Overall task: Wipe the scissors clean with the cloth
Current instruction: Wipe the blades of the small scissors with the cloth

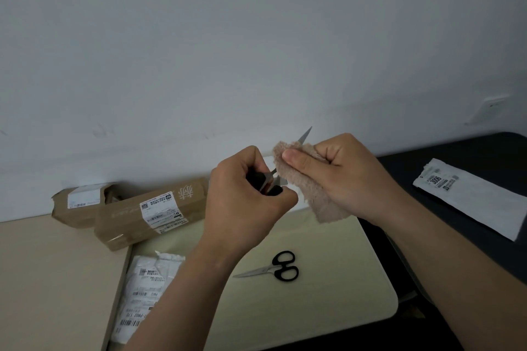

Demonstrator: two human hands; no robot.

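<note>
Cream mat [328, 279] as landmark. In the air above its far edge, left hand [245, 202] curls its fingers round the black handles of the held scissors [305, 134], blades parted; right hand [342, 177] pinches the beige cloth [310, 191] round one blade, thumb flat on top, blade tip poking out beyond. Spare scissors [281, 266] lie closed on the mat's middle, below the hands. Long brown parcel [137, 216] crowds the mat's far left corner; smaller parcel [82, 202] beyond it; white mailer [142, 288] overlaps the mat's left edge; second mailer [470, 196] lies right of the mat on the dark surface [499, 151]. Mat's near right part is bare; wall [256, 37] rises close behind its far edge.
</note>
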